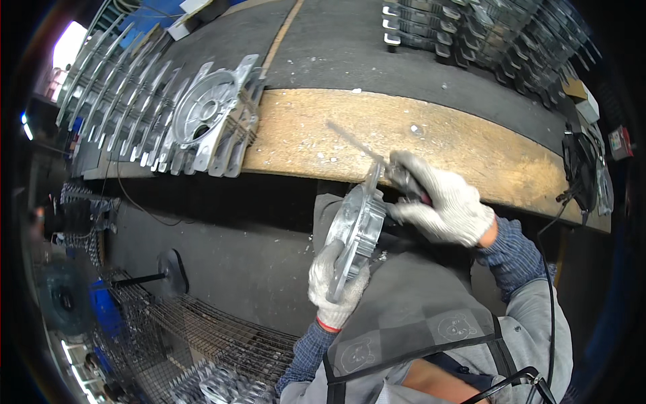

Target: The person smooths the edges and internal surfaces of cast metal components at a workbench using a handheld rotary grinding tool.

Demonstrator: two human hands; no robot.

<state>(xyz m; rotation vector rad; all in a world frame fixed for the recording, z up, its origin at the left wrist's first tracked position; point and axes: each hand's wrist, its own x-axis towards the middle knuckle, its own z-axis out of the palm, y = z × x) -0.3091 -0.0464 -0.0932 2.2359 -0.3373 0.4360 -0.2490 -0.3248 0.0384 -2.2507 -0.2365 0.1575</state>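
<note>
In a white knitted glove, my left hand is closed around the lower end of a silvery metal casting. The casting is tilted on edge above my lap, its round ribbed body facing right. My right hand, also gloved, is wrapped round the dark handle of a file. The file's thin grey blade points up and left across the casting's upper lug, close to it or touching; contact is hard to tell. Part of the handle is hidden by the glove.
A wooden board with pale metal chips edges the dark bench. Similar castings stand in a row at the left, with more stacks at the back right. A wire mesh basket holds castings lower left. A black cable hangs at the right.
</note>
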